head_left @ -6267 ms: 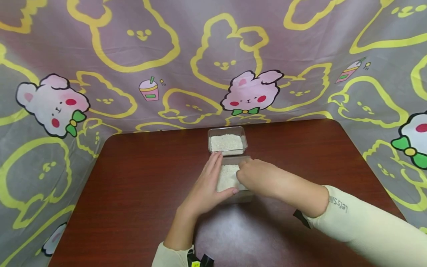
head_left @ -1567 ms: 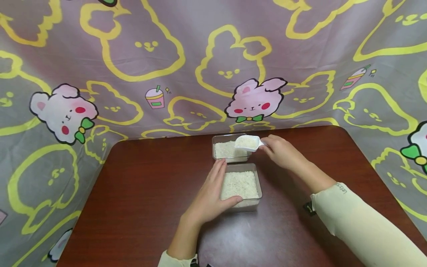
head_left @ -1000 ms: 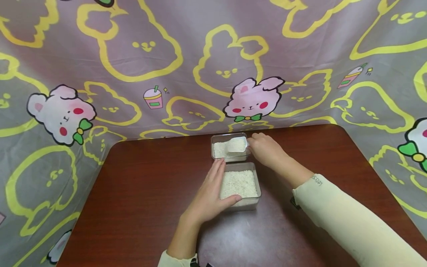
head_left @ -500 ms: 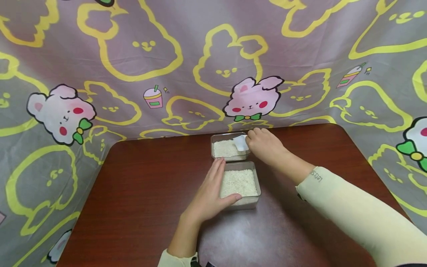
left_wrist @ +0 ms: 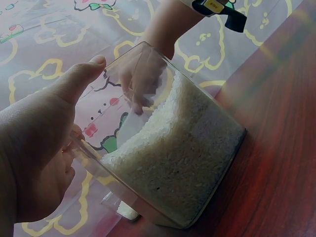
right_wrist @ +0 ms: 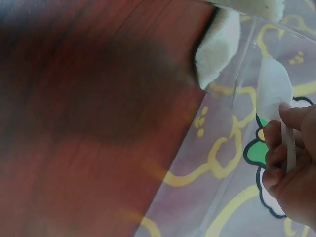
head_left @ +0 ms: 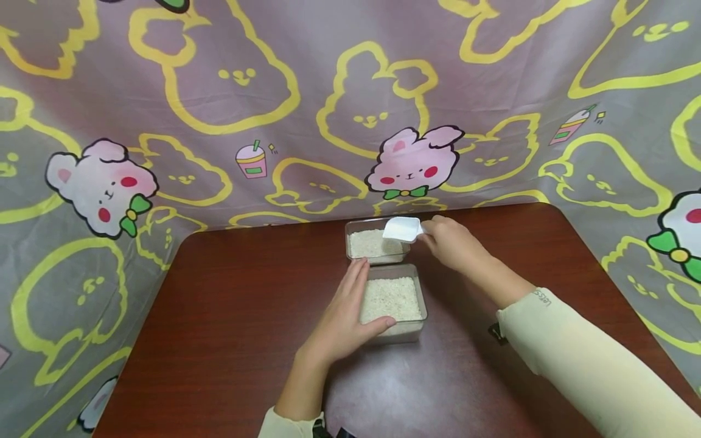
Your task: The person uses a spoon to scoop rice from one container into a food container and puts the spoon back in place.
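Note:
My right hand (head_left: pixel 451 240) grips a white plastic scoop (head_left: pixel 402 229) by its handle, its bowl facing up with no rice seen in it. The scoop is above the right side of the far clear container (head_left: pixel 378 260), which holds white rice (head_left: pixel 367 243). In the right wrist view, the thumb presses where the scoop's handle (right_wrist: pixel 289 148) meets the bowl. My left hand (head_left: pixel 342 316) rests at the left corner of the near clear container (head_left: pixel 394 336). Its straight fingers lie along the left side, its thumb over the near rim. Rice (left_wrist: pixel 163 163) fills much of this container.
Both containers stand one behind the other on a dark red-brown table (head_left: pixel 246 304). A cloth (head_left: pixel 306 91) with yellow outlines and cartoon rabbits hangs behind the table and along its sides.
Earlier my right hand was in the near container. It then held a rice-filled scoop over the far container, tipped it there, and has now turned it back up. My left hand stayed put.

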Motion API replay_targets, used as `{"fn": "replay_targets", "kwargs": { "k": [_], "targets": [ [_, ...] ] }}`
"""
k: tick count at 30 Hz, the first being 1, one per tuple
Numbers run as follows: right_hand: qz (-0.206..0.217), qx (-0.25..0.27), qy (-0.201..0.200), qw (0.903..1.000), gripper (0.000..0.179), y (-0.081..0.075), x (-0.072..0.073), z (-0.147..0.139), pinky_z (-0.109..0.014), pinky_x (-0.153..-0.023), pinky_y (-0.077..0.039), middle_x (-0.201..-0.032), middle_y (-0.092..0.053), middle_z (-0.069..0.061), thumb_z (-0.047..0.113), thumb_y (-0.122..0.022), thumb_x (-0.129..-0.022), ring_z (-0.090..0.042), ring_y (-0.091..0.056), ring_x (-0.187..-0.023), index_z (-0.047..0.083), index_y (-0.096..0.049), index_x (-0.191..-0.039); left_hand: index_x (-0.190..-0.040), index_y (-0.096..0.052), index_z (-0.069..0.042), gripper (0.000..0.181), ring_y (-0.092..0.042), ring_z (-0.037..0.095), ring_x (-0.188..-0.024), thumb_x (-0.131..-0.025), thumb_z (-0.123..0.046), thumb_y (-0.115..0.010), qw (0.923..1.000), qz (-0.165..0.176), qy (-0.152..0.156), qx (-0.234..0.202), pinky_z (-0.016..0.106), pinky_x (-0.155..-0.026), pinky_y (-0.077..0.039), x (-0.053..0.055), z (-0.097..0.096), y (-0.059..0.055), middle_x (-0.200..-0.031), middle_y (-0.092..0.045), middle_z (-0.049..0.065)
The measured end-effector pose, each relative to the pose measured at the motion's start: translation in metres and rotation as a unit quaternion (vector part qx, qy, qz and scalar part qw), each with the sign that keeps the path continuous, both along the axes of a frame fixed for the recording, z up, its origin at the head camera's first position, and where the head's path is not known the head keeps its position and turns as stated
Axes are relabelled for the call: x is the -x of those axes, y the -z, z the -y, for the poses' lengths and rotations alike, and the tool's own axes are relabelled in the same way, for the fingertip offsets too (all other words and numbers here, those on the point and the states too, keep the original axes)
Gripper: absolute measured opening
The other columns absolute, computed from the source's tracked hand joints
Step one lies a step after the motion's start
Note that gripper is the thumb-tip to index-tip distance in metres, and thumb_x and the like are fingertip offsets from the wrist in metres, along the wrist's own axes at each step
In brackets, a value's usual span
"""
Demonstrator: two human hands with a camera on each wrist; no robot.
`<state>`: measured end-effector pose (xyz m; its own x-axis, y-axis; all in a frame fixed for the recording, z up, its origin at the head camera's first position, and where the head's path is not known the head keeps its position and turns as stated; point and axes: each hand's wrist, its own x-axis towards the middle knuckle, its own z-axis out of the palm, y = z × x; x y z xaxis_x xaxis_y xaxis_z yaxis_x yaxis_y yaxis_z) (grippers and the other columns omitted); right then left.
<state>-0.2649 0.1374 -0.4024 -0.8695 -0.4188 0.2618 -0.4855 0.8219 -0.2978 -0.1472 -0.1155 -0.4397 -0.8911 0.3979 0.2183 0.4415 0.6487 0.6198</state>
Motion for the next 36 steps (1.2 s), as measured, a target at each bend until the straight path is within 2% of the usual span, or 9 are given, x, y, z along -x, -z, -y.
{"fn": "replay_targets", "kwargs": {
  "k": [5, 10, 14, 19, 22, 26, 29, 32, 36],
  "targets": [
    [0.030, 0.056, 0.012, 0.9979, 0.014, -0.006, -0.013, -0.009, -0.040, -0.068, -0.045, -0.084, -0.061, -0.012, 0.010, -0.066, -0.093, -0.027, -0.053, -0.076, 0.000, -0.069, -0.101, -0.159, -0.009, -0.014, 0.104, -0.008, 0.024, -0.153, -0.085, -0.052, -0.071, 1.0000, 0.001, 0.002, -0.007, 0.047, -0.121, -0.021, 0.001, 0.000, 0.000, -0.166, -0.009, -0.002],
    [0.010, 0.090, 0.000, 0.9959, 0.017, -0.024, -0.038, -0.017, -0.039, -0.071, -0.046, -0.088, -0.062, -0.009, 0.010, -0.067, -0.092, -0.024, -0.054, -0.078, 0.002, -0.070, -0.107, -0.159, -0.008, -0.016, 0.104, -0.004, 0.019, -0.153, -0.085, -0.052, -0.071, 0.9999, 0.013, 0.003, -0.005, 0.047, -0.121, -0.020, 0.002, 0.000, -0.001, -0.166, -0.006, -0.004],
    [-0.002, 0.087, -0.030, 0.9957, 0.022, -0.040, -0.063, -0.020, -0.036, -0.069, -0.048, -0.088, -0.062, -0.004, 0.014, -0.069, -0.091, -0.018, -0.054, -0.078, 0.005, -0.070, -0.111, -0.160, -0.008, -0.016, 0.105, -0.002, 0.015, -0.153, -0.084, -0.052, -0.071, 0.9998, 0.020, 0.001, -0.007, 0.047, -0.121, -0.020, 0.002, 0.001, -0.002, -0.166, -0.005, -0.005],
    [-0.007, 0.028, -0.076, 0.9967, 0.029, -0.054, -0.086, -0.016, -0.034, -0.068, -0.051, -0.088, -0.062, -0.002, 0.014, -0.073, -0.088, -0.016, -0.054, -0.078, 0.002, -0.070, -0.114, -0.159, -0.012, -0.012, 0.105, -0.002, 0.013, -0.153, -0.083, -0.051, -0.073, 0.9997, 0.022, -0.004, -0.012, 0.048, -0.121, -0.020, 0.001, 0.000, -0.002, -0.166, -0.008, -0.003],
    [-0.049, -0.033, -0.109, 0.9923, 0.028, -0.057, -0.096, -0.008, -0.034, -0.068, -0.052, -0.086, -0.062, -0.005, 0.012, -0.077, -0.084, -0.019, -0.056, -0.077, 0.000, -0.071, -0.109, -0.159, -0.013, -0.012, 0.105, -0.003, 0.013, -0.153, -0.083, -0.051, -0.073, 0.9997, 0.021, -0.004, -0.014, 0.047, -0.121, -0.020, 0.001, 0.000, -0.002, -0.166, -0.009, -0.003],
    [-0.143, -0.126, -0.142, 0.9714, 0.022, -0.057, -0.104, 0.007, -0.035, -0.061, -0.050, -0.080, -0.061, -0.008, 0.006, -0.080, -0.078, -0.023, -0.056, -0.070, -0.001, -0.070, -0.096, -0.159, -0.012, -0.014, 0.105, -0.004, 0.014, -0.153, -0.083, -0.054, -0.072, 0.9998, 0.017, -0.004, -0.012, 0.047, -0.121, -0.021, 0.001, 0.001, -0.002, -0.166, -0.009, -0.003],
    [-0.184, -0.182, -0.151, 0.9541, 0.020, -0.057, -0.107, 0.020, -0.035, -0.055, -0.046, -0.077, -0.061, -0.008, 0.004, -0.081, -0.075, -0.023, -0.055, -0.066, 0.001, -0.070, -0.091, -0.159, -0.010, -0.016, 0.104, -0.005, 0.015, -0.153, -0.084, -0.056, -0.070, 0.9999, 0.013, -0.003, -0.009, 0.047, -0.121, -0.022, 0.001, 0.001, -0.003, -0.166, -0.009, -0.002],
    [-0.186, -0.222, -0.147, 0.9458, 0.016, -0.057, -0.112, 0.032, -0.034, -0.054, -0.046, -0.078, -0.063, -0.007, 0.000, -0.079, -0.074, -0.023, -0.055, -0.066, 0.002, -0.071, -0.088, -0.159, -0.010, -0.016, 0.104, -0.005, 0.015, -0.153, -0.085, -0.055, -0.070, 0.9999, 0.011, -0.002, -0.010, 0.048, -0.120, -0.022, 0.001, 0.001, -0.002, -0.166, -0.009, -0.002],
    [-0.163, -0.258, -0.128, 0.9435, 0.009, -0.054, -0.115, 0.046, -0.032, -0.053, -0.045, -0.076, -0.062, -0.007, -0.001, -0.074, -0.076, -0.023, -0.054, -0.065, 0.003, -0.071, -0.083, -0.159, -0.010, -0.015, 0.104, -0.004, 0.015, -0.153, -0.084, -0.051, -0.072, 0.9998, 0.011, 0.002, -0.017, 0.046, -0.121, -0.022, 0.001, 0.000, -0.001, -0.166, -0.009, -0.003]
  ]
}}
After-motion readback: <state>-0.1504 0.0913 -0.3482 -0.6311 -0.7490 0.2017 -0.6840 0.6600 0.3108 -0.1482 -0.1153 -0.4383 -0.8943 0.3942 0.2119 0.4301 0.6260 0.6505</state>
